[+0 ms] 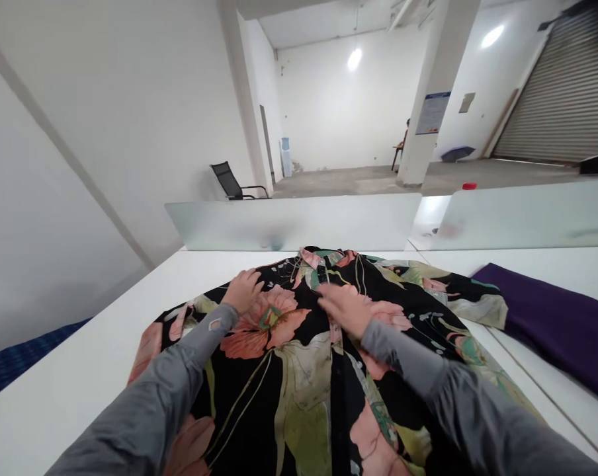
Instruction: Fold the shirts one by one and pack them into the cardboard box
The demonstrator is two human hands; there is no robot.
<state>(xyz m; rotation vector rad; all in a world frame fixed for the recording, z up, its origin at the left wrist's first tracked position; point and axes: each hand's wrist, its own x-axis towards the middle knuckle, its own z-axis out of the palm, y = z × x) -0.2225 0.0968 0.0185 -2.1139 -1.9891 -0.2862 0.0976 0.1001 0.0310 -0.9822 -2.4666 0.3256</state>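
Note:
A black shirt (289, 370) printed with large pink and green flowers lies spread on the white table (81, 370), collar toward the far divider. My left hand (243, 289) rests on the shirt's left shoulder area, its fingers curled down onto the cloth. My right hand (343, 307) lies flat on the button placket just below the collar, fingers stretched out to the left. Both arms wear grey sleeves.
A folded purple cloth (552, 324) lies on the table to the right. Frosted divider panels (299, 221) stand along the table's far edge. Beyond are a black chair (229, 182), a white pillar (428, 92), a roller shutter (567, 92) and a seated person far off.

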